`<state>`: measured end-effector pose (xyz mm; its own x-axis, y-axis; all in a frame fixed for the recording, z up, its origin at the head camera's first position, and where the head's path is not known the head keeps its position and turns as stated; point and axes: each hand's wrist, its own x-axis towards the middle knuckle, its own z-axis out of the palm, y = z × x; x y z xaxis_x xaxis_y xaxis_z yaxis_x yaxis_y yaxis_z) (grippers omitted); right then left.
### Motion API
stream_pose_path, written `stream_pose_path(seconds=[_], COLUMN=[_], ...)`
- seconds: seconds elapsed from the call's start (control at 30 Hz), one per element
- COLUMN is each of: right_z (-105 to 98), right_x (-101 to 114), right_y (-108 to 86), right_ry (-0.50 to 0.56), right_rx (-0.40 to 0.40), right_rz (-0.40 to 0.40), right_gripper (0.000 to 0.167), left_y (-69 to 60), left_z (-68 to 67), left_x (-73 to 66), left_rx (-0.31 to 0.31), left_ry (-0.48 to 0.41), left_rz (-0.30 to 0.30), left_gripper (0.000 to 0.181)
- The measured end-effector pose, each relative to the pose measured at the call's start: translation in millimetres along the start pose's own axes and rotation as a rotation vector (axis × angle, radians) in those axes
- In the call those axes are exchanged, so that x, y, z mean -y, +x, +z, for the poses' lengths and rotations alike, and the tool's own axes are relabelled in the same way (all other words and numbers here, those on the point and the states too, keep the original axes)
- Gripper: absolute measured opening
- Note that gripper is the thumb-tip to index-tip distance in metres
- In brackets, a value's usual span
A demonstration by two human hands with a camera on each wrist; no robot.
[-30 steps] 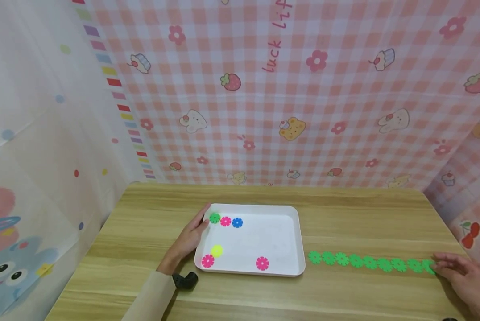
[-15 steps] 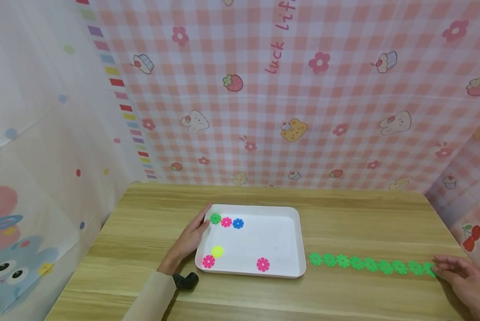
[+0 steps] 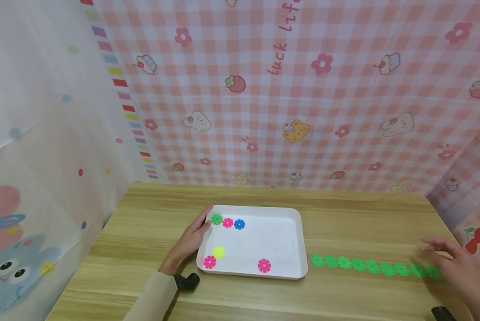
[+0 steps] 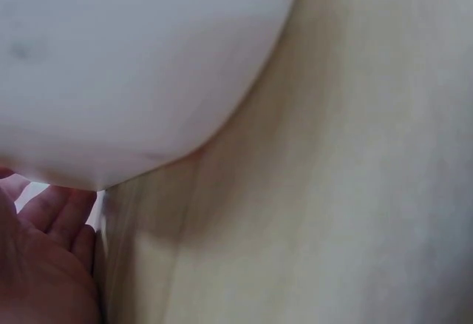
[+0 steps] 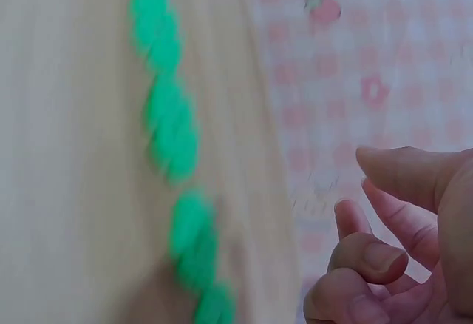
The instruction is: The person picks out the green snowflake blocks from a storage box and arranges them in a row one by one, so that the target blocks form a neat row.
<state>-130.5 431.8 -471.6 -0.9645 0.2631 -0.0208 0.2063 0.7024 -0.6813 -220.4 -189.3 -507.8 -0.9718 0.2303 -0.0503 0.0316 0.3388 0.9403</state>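
Note:
My left hand (image 3: 192,238) grips the left side of a white tray (image 3: 256,243), the thumb over its rim. In the left wrist view, fingers (image 4: 70,217) lie against the tray's outer wall (image 4: 148,65). Inside the tray lie a green snowflake disc (image 3: 217,219), pink ones, a blue one (image 3: 239,224) and a yellow one (image 3: 218,252). Several green snowflake discs (image 3: 371,266) form a row on the table, right of the tray. My right hand (image 3: 454,263) hovers over the row's right end, holding nothing. Its fingers (image 5: 369,257) are loosely bent, thumb apart.
The wooden table (image 3: 344,298) runs back to a pink checked curtain (image 3: 272,111). A white printed curtain (image 3: 55,133) hangs on the left. Black wrist devices (image 3: 187,281) sit on both forearms.
My right hand has let go of the last green disc and risen off the row. The left hand still grips the tray. The head view has shifted slightly.

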Motion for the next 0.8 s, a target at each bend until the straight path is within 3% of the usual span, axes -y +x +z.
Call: stream_pose_path(seconds=[0.23,0.57,0.8], right_z=[12.3,34.4,63.5], right_x=[50.1,114.9,163.0], right_y=[8.3,21.1,29.4], right_ry=[0.128,0.142,0.191], right_rx=[0.123,0.214,0.321], right_rz=[-0.094,-0.239,-0.29], right_gripper=[0.046,0.045,0.041], left_y=[-1.6,0.3,0.1], left_z=[1.4,0.8,-0.8], left_x=[-0.3,2.0,1.0], left_rx=[-0.002,0.0,0.003], left_ry=[-0.015,-0.001,-0.001], left_rz=[-0.011,-0.022,-0.035], left_gripper=[0.052,0.052,0.052])
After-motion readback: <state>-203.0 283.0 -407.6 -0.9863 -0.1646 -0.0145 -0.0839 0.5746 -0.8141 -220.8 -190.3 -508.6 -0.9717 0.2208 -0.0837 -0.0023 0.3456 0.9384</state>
